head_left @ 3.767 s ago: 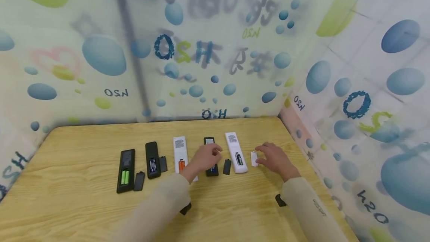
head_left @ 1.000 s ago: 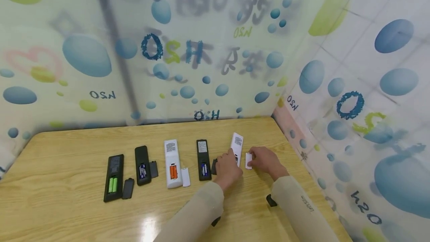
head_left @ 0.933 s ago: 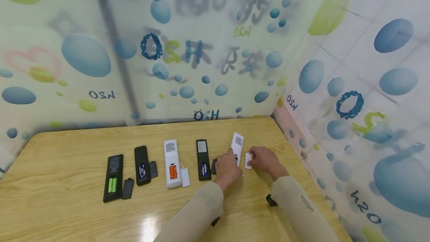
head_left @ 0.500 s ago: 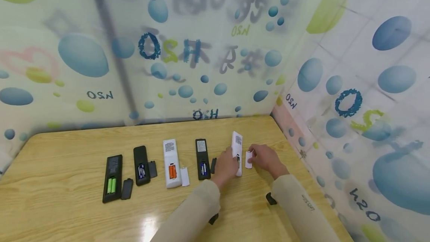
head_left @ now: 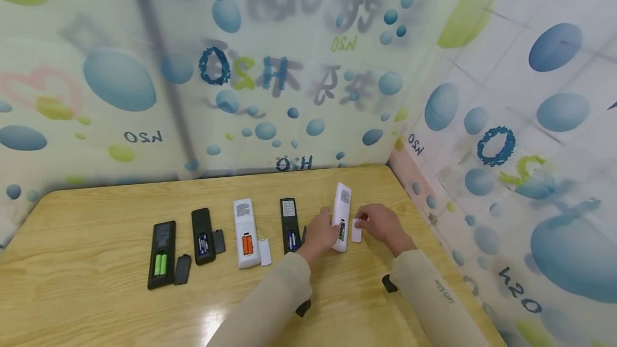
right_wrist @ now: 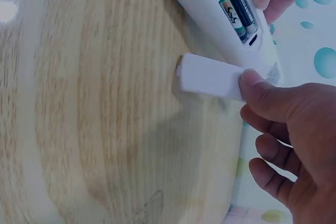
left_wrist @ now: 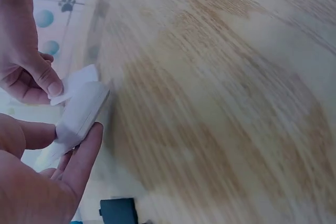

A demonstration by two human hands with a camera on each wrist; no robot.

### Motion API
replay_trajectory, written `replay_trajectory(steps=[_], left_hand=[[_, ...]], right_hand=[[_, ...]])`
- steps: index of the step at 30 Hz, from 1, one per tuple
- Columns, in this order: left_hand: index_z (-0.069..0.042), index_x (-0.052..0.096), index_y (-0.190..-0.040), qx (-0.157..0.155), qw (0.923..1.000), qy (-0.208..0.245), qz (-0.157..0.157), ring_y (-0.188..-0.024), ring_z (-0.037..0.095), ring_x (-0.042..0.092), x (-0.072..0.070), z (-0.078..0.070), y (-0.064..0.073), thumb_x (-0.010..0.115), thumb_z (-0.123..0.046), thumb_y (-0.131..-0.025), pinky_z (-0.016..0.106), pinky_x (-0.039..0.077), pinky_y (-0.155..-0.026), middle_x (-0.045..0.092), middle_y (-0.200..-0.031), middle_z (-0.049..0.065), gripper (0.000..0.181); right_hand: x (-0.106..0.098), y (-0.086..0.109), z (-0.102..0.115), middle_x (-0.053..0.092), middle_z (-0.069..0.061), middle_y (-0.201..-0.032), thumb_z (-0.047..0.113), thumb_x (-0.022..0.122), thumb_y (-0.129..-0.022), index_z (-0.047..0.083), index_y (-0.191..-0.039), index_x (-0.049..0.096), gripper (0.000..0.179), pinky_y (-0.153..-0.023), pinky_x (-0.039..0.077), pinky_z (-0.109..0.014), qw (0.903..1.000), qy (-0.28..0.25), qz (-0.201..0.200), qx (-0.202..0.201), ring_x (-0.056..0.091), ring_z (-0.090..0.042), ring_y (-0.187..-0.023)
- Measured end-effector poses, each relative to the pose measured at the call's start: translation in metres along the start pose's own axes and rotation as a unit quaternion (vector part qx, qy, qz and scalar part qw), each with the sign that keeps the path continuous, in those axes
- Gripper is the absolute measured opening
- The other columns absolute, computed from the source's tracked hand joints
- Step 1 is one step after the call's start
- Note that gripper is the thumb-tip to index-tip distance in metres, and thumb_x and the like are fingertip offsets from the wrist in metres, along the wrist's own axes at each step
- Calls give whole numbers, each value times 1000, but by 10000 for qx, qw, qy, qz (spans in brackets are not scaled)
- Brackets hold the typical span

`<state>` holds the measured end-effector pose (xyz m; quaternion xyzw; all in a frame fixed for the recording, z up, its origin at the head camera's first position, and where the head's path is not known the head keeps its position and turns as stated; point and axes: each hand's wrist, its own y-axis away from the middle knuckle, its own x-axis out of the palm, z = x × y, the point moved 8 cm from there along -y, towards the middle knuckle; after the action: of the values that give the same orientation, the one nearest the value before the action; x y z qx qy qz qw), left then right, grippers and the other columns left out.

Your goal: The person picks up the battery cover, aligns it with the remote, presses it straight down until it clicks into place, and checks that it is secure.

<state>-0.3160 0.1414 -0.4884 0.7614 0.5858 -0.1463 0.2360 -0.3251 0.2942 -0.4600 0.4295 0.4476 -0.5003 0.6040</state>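
Note:
My left hand (head_left: 320, 235) grips a white remote control (head_left: 342, 202) at the right of the row, thumb on one side and fingers on the other. Its battery bay faces up, and two batteries (right_wrist: 239, 14) lie side by side in it in the right wrist view. With thumb and forefinger my right hand (head_left: 383, 224) pinches one end of a white battery cover (right_wrist: 210, 76); the other fingers curl loosely below. The cover is just right of the remote, its small tab end pointing away from the hand. In the left wrist view, cover (left_wrist: 79, 80) and remote (left_wrist: 81, 108) overlap.
Left of my hands lie a black remote (head_left: 290, 213), a white remote with orange batteries (head_left: 243, 218), a smaller black remote (head_left: 201, 224) and a black remote with green batteries (head_left: 164, 234). Their covers lie beside them. A patterned wall (head_left: 250, 138) stands behind the table (head_left: 96, 261).
My left hand has moved right from over the black remote and taken hold of the white one, which now tilts the other way. My right hand has closed its fingertips on the cover.

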Motion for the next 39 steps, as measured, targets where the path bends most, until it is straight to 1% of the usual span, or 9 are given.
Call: replay_trajectory(steps=[7, 9, 16, 21, 25, 27, 32, 37, 39], left_hand=[[-9, 38, -147, 263, 9985, 449, 147, -95, 19, 62, -17, -6, 6, 59, -15, -96, 33, 55, -79, 63, -116, 10, 56], [-11, 39, -148, 239, 9977, 592, 229, -96, 19, 61, -23, -6, 8, 59, -16, -96, 31, 55, -77, 61, -118, 8, 56], [-10, 41, -147, 484, 9961, 694, 236, -89, 17, 55, -54, 0, 10, 58, -14, -97, 27, 49, -68, 57, -120, 8, 54], [-8, 41, -146, 635, 9911, 1130, 303, -87, 18, 55, -80, 10, 15, 58, -8, -96, 29, 52, -69, 54, -120, 11, 53], [-9, 42, -144, 675, 9861, 1479, 341, -96, 20, 60, -101, 21, 25, 57, -6, -96, 31, 55, -76, 53, -123, 11, 50], [-10, 43, -143, 654, 9847, 1578, 355, -103, 23, 62, -110, 27, 32, 57, -6, -96, 34, 57, -80, 53, -127, 12, 49], [-10, 42, -143, 592, 9815, 1773, 416, -108, 28, 63, -126, 46, 47, 58, -6, -96, 39, 58, -83, 54, -135, 15, 50], [-7, 35, -145, 635, 9792, 1806, 668, -106, 31, 64, -139, 62, 61, 56, -3, -96, 42, 58, -83, 53, -134, 21, 53], [-9, 30, -147, 670, 9787, 1769, 799, -107, 32, 64, -143, 67, 67, 56, -3, -96, 43, 58, -84, 52, -133, 22, 58]], right_hand=[[-12, 3, 10, 70, 5, -84, 26, 74, -87, 19, -88, 75, 7, -76, 53, -37, 9995, 48, -254, -208, 60, -12, -78], [-17, 5, 14, 70, 5, -84, 28, 74, -86, 20, -88, 76, 8, -76, 53, -37, 9994, 44, -303, -183, 60, -13, -78], [-26, 7, 34, 70, 6, -85, 30, 75, -85, 20, -89, 78, 11, -75, 54, -37, 9979, 102, -454, -451, 62, -13, -79], [-32, 9, 55, 70, 7, -84, 32, 74, -86, 21, -89, 78, 12, -76, 55, -37, 9956, 225, -608, -676, 63, -13, -81], [-35, 12, 76, 69, 8, -82, 33, 74, -85, 21, -88, 78, 13, -78, 55, -37, 9916, 360, -806, -949, 62, -15, -83], [-36, 15, 86, 69, 8, -81, 33, 75, -84, 21, -88, 78, 13, -77, 54, -36, 9887, 406, -929, -1107, 61, -15, -82], [-37, 23, 113, 69, 9, -79, 32, 76, -83, 21, -87, 78, 12, -75, 53, -33, 9807, 364, -1174, -1524, 60, -13, -79], [-37, 28, 141, 68, 11, -78, 32, 77, -82, 22, -86, 79, 11, -72, 51, -30, 9747, 279, -1208, -1859, 56, -9, -74], [-36, 29, 152, 68, 11, -77, 32, 78, -81, 23, -86, 79, 11, -71, 50, -29, 9725, 291, -1185, -1985, 55, -8, -74]])
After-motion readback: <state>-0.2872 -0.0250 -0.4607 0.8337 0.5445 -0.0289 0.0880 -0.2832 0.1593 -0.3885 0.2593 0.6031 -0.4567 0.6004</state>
